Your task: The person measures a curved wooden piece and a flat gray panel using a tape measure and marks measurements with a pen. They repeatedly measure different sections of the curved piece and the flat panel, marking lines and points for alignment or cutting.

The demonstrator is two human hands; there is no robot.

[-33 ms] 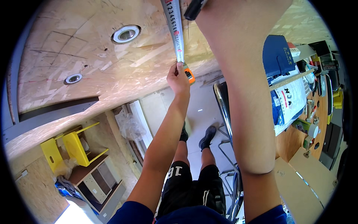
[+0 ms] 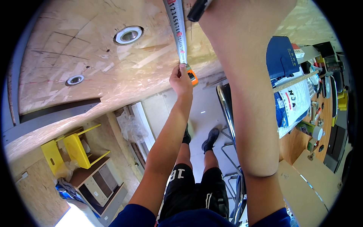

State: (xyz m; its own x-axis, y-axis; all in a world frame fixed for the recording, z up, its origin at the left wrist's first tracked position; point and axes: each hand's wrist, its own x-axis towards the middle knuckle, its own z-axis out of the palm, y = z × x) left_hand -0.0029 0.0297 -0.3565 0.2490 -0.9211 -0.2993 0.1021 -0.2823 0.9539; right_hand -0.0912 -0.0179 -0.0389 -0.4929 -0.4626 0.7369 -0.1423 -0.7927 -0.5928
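Two bare arms reach up over a chipboard (image 2: 94,56); the left hand (image 2: 181,80) is closed around a tape (image 2: 193,76), thumb at the mouth of its orange case, the case showing just to the right of the fingers. From that hand the blade (image 2: 177,34) runs out away from the body, over the chipboard and past the upper edge of view; whether it lies flat on the wood I cannot tell. Up and to the right of the left hand, the right hand (image 2: 245,9) is only partly in view, its fingers cut off, so I cannot tell its grip; a black pen (image 2: 199,10) sticks out just left of it, near the blade. Up and left of the left hand is a round fitting (image 2: 129,35) set in the chipboard, by some dark crossing lines, and well to the left is a smaller ring (image 2: 75,80). Lower left of that hand are a clear bag (image 2: 132,128), a yellow stool (image 2: 77,151) and a cabinet (image 2: 100,185). To its right, beyond the right forearm, a blue folder (image 2: 281,56) lies near a white bag (image 2: 295,102), and nearer the left hand, slightly below it, is a chair (image 2: 227,113) with a shiny metal frame
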